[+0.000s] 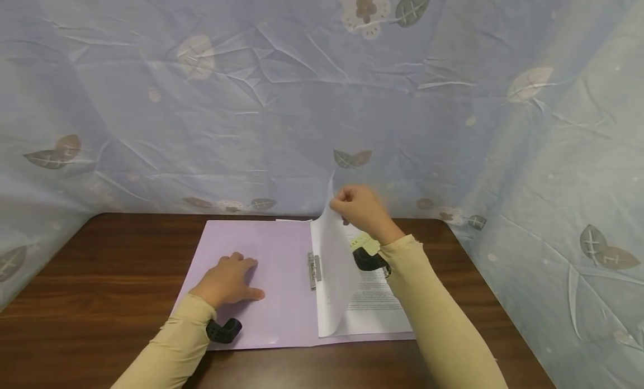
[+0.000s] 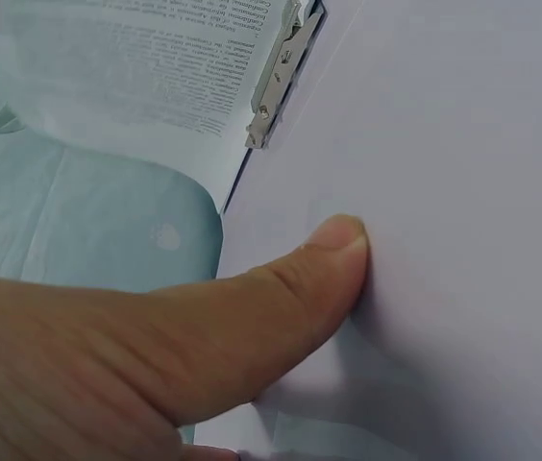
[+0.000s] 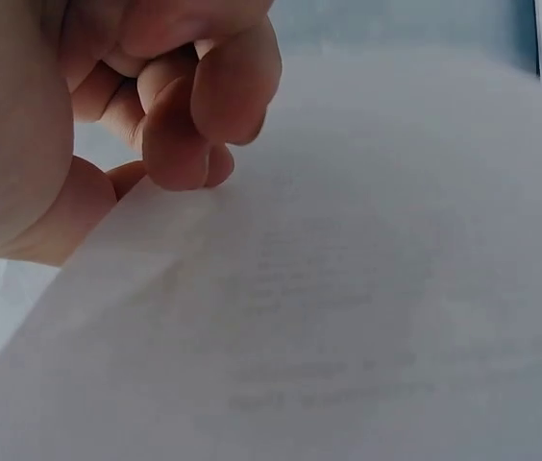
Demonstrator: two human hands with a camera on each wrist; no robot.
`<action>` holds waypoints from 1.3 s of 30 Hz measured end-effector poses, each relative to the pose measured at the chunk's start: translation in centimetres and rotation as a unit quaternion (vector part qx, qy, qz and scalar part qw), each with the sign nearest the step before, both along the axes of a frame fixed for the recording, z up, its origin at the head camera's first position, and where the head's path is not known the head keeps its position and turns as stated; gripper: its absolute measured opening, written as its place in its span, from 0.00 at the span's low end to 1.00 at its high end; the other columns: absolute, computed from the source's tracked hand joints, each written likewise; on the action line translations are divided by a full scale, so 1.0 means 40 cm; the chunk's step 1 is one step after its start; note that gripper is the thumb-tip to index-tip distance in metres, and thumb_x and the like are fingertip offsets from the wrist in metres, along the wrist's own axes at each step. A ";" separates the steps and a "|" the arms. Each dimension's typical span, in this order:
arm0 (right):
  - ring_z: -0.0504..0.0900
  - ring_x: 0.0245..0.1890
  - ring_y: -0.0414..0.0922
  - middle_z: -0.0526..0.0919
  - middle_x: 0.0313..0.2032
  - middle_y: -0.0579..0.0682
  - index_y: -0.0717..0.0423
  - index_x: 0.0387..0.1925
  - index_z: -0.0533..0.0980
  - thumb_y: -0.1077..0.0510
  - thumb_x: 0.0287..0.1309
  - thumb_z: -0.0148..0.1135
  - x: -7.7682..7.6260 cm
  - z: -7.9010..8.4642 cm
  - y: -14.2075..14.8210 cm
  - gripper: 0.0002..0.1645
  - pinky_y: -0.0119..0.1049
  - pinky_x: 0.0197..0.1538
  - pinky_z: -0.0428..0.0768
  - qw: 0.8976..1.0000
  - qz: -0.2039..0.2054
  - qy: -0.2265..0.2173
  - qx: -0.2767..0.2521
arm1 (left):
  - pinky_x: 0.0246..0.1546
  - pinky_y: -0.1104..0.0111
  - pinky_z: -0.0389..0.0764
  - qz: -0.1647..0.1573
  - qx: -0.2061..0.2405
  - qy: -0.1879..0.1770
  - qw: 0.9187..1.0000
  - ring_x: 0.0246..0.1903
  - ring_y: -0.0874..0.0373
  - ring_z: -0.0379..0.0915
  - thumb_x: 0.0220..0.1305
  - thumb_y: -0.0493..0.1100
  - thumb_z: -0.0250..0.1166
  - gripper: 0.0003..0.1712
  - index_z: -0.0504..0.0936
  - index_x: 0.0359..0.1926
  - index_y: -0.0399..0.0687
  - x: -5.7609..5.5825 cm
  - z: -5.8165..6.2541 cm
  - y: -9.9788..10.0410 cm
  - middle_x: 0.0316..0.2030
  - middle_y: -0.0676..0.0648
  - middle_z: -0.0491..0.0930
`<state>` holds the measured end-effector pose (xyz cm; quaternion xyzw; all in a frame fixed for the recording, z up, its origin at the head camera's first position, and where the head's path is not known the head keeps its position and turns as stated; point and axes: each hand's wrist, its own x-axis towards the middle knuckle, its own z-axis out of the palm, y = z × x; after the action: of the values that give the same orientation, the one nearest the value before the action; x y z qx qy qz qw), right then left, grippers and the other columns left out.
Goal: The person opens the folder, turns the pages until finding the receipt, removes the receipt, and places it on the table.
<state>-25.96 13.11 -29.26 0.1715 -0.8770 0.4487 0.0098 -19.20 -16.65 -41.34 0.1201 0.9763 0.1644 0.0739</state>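
A purple folder (image 1: 282, 322) lies spread flat on the table, with a metal clip (image 1: 313, 270) along its fold. My right hand (image 1: 363, 210) pinches the edge of a lifted sheet of paper (image 1: 334, 271), which stands up in a curve from the clip. Printed sheets (image 1: 382, 294) lie beneath it on the folder's right side. In the right wrist view the sheet (image 3: 348, 288) shows faint print through its back. My left hand (image 1: 228, 280) rests on the folder's left cover, fingers spread; its thumb (image 2: 290, 288) touches the cover in the left wrist view.
The dark wooden table (image 1: 100, 299) runs out on both sides of the folder. A pale patterned cloth (image 1: 302, 98) hangs behind the table and along its sides. A black strap mount (image 1: 223, 330) sits on the left wrist, another (image 1: 369, 260) on the right.
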 end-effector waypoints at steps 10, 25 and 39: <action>0.80 0.22 0.41 0.82 0.21 0.46 0.53 0.24 0.77 0.58 0.61 0.61 0.002 -0.028 -0.181 0.10 0.33 0.29 0.79 0.998 0.039 0.000 0.043 | 0.51 0.36 0.78 0.010 -0.019 0.001 1.000 0.60 0.28 0.71 0.49 0.64 0.80 0.48 0.80 0.65 0.40 -0.006 -0.002 -0.002 0.62 0.28 0.73; 0.74 0.27 0.37 0.79 0.25 0.39 0.47 0.23 0.79 0.52 0.61 0.65 0.026 -0.125 -0.346 0.11 0.29 0.31 0.70 0.990 0.033 0.023 0.135 | 0.55 0.43 0.78 0.015 0.061 0.001 0.998 0.55 0.37 0.80 0.72 0.52 0.63 0.24 0.83 0.58 0.38 -0.043 0.027 -0.090 0.52 0.34 0.84; 0.73 0.23 0.38 0.74 0.20 0.38 0.46 0.21 0.74 0.51 0.61 0.68 0.058 -0.200 -0.416 0.15 0.31 0.27 0.67 0.968 0.035 0.081 0.234 | 0.34 0.65 0.82 0.123 0.271 0.023 0.954 0.36 0.55 0.83 0.77 0.65 0.52 0.35 0.87 0.44 0.37 -0.068 0.051 -0.117 0.37 0.42 0.88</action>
<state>-23.64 -3.52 -37.27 0.2355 -0.9473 0.2158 0.0242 -21.94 -21.32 -39.31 0.0186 0.9037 0.4278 -0.0043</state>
